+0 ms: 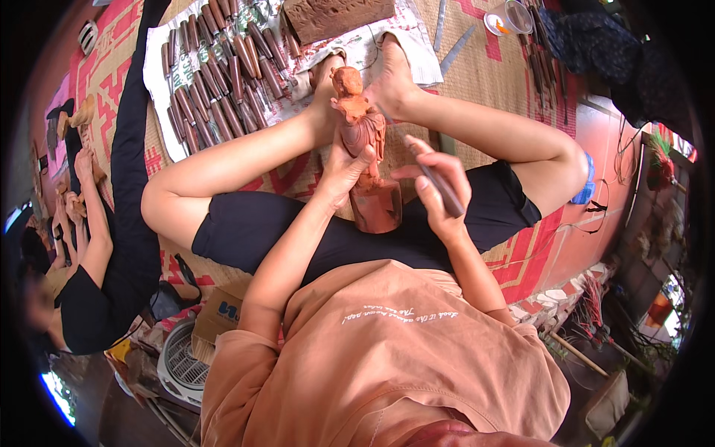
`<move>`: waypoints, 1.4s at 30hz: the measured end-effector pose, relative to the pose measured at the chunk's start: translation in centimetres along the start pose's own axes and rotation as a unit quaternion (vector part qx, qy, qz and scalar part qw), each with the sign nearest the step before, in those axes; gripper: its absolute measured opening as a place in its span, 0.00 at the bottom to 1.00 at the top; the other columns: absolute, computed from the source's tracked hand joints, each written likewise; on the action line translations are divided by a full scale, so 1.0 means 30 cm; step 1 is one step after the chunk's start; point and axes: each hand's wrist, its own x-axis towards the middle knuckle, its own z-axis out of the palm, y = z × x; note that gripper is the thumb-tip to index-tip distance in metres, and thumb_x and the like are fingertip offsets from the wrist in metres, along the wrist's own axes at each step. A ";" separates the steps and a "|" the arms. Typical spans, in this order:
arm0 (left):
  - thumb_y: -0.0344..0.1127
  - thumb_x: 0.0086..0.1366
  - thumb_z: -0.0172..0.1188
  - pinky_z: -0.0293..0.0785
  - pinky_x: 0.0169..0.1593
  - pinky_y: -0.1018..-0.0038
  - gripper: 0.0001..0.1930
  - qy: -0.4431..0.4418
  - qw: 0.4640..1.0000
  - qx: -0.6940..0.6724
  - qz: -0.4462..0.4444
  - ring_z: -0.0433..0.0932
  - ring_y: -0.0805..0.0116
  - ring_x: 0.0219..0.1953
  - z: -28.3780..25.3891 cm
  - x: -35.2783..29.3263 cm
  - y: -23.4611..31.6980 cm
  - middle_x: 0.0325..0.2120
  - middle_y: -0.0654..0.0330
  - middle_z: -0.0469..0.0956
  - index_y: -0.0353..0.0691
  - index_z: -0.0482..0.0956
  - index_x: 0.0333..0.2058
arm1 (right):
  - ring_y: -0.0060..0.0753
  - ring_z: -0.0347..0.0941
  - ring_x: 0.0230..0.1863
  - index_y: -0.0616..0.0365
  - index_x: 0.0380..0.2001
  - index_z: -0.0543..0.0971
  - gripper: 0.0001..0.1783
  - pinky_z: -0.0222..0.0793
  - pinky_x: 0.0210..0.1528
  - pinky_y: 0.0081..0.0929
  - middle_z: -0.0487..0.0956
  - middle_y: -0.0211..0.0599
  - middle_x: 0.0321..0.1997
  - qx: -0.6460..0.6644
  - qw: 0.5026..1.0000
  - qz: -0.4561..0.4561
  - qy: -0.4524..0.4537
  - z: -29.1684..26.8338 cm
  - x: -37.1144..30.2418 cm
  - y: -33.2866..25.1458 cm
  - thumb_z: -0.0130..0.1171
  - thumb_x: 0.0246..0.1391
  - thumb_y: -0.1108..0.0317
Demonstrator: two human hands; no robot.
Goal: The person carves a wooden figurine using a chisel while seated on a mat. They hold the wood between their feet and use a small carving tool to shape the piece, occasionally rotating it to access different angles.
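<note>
A reddish-brown carved wooden figurine [363, 134] stands upright on its thick block base between my bent legs. Its rounded head is toward my feet, and the base rests near my lap. My left hand [345, 173] is wrapped around the figurine's lower body, thumb across its front. To the right of it, my right hand [447, 179] is closed around the dark brown handle of a carving chisel [445, 197]. The chisel points up and left toward the figurine. Its blade is thin and blurred, and I cannot tell whether it touches the wood.
Many wooden-handled carving tools [216, 82] lie in rows on a white cloth [157, 56]. Beyond my feet sits a brown wooden block [339, 18]. More tools [542, 67] and a clear plastic cup [514, 18] are at the right. Another person [93, 246] handles wooden pieces at the left.
</note>
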 end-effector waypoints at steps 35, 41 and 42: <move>0.35 0.33 0.78 0.71 0.54 0.71 0.47 -0.604 0.668 0.434 0.002 0.77 0.60 0.50 0.194 0.380 0.383 0.47 0.49 0.78 0.32 0.70 0.57 | 0.44 0.77 0.41 0.58 0.47 0.67 0.30 0.71 0.54 0.46 0.74 0.42 0.30 0.223 0.968 -0.006 0.115 -0.241 0.147 -0.018 0.43 0.61 0.40; 0.30 0.29 0.79 0.71 0.52 0.77 0.49 -0.607 0.612 0.483 -0.154 0.78 0.67 0.47 0.218 0.565 0.382 0.45 0.53 0.81 0.32 0.71 0.57 | 0.43 0.74 0.48 0.59 0.39 0.67 0.22 0.65 0.59 0.46 0.77 0.45 0.37 0.176 0.970 -0.035 0.162 -0.114 0.107 0.010 0.41 0.66 0.48; 0.27 0.28 0.78 0.70 0.52 0.77 0.48 -0.590 0.603 0.516 -0.146 0.77 0.67 0.48 0.223 0.579 0.372 0.45 0.54 0.81 0.34 0.72 0.56 | 0.43 0.74 0.49 0.59 0.38 0.67 0.21 0.65 0.60 0.45 0.77 0.44 0.37 0.173 0.968 -0.033 0.180 -0.105 0.105 0.016 0.40 0.67 0.49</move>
